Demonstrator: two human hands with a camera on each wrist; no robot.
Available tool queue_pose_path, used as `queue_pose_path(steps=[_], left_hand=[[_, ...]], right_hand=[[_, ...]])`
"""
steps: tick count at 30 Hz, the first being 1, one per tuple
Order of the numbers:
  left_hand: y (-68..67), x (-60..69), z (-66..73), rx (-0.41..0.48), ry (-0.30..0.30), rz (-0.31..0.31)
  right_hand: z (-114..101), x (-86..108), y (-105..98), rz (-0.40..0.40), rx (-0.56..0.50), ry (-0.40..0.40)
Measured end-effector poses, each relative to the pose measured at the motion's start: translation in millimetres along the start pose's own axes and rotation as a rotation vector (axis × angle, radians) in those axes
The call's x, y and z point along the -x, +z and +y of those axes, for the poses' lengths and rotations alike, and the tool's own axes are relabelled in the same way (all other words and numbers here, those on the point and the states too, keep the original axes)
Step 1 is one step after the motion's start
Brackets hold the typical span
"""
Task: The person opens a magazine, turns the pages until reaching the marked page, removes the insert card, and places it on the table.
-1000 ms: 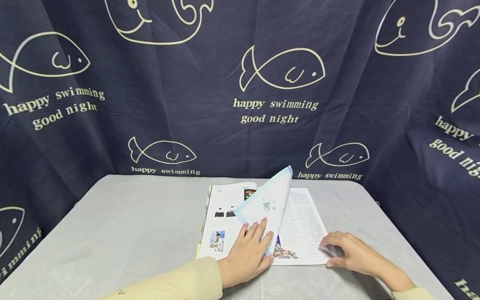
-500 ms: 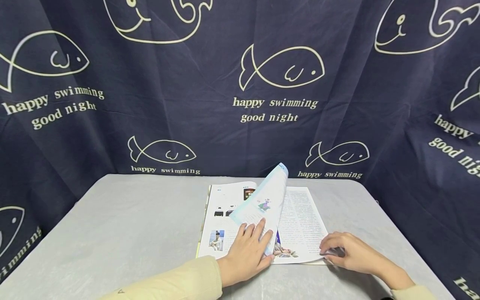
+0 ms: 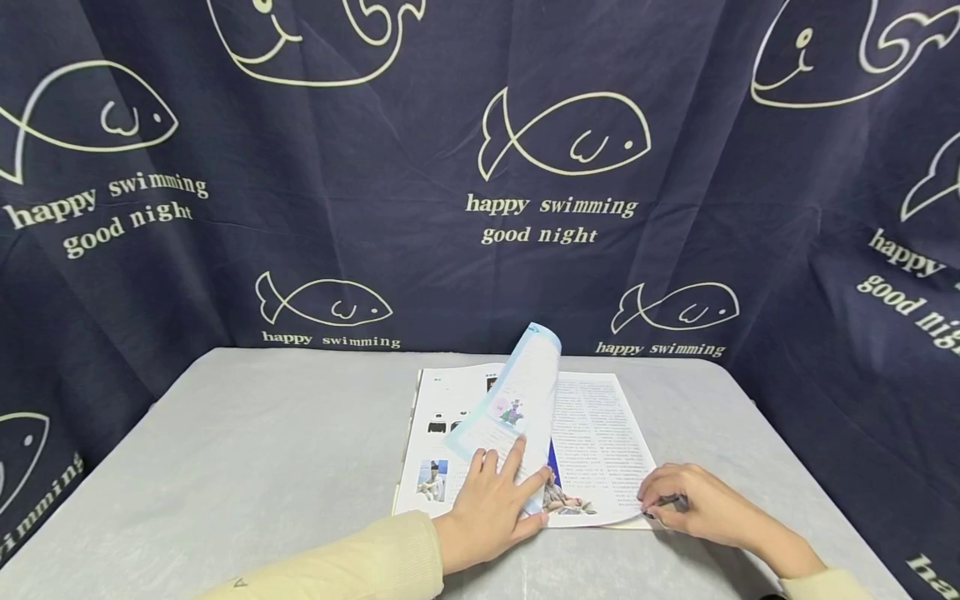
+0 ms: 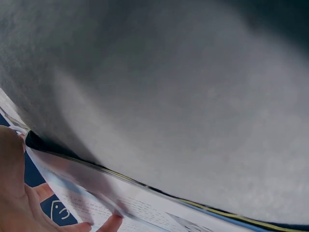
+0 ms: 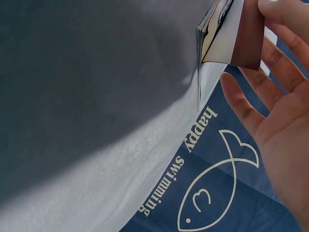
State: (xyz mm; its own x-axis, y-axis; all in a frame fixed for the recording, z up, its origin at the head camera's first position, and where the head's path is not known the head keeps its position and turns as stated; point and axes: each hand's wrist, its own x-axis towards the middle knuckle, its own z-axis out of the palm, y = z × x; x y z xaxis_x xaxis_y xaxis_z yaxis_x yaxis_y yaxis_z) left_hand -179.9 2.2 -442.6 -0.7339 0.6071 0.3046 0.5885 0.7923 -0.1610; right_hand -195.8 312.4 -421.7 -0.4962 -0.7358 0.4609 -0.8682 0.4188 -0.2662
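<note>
An open magazine (image 3: 600,433) lies on the table, with text and a photo at the foot of its right-hand page. One blue-bordered page (image 3: 517,392) stands half turned over the spine, its top leaning left. My left hand (image 3: 491,508) rests on the lower part of that page with fingers spread; the left wrist view catches the fingertips (image 4: 113,222) against the paper. At the lower right corner, my right hand (image 3: 701,504) pinches a page. The right wrist view shows that page corner (image 5: 248,38) bent up under the thumb, above the other pages.
A grey table (image 3: 262,442) carries the magazine near its front middle. Behind and at both sides hangs a dark blue curtain (image 3: 420,217) with fish drawings and lettering, close to the table's back edge.
The blue-bordered page has swung leftward over the spine. The right hand has lifted and curled the lower right page corner. My left hand has barely moved.
</note>
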Motion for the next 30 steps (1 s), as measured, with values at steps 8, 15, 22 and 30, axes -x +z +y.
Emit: queue_pose_path(steps=[8, 15, 22, 30], left_hand=[[-1.8, -2.1, 0.2, 0.007, 0.009, -0.025], [-3.1, -3.2, -0.9, 0.035, 0.057, -0.019], [-2.9, -4.4, -1.5, 0.028, 0.085, -0.010], [-1.4, -4.2, -2.4, 0.009, 0.087, -0.019]], right_hand=[[0.1, -2.9, 0.1, 0.008, 0.017, 0.005], [0.7, -3.7, -0.7, 0.016, 0.018, 0.010], [1.0, -4.0, -2.1, 0.032, -0.003, 0.020], [1.9, -3.5, -2.9, 0.031, -0.048, 0.068]])
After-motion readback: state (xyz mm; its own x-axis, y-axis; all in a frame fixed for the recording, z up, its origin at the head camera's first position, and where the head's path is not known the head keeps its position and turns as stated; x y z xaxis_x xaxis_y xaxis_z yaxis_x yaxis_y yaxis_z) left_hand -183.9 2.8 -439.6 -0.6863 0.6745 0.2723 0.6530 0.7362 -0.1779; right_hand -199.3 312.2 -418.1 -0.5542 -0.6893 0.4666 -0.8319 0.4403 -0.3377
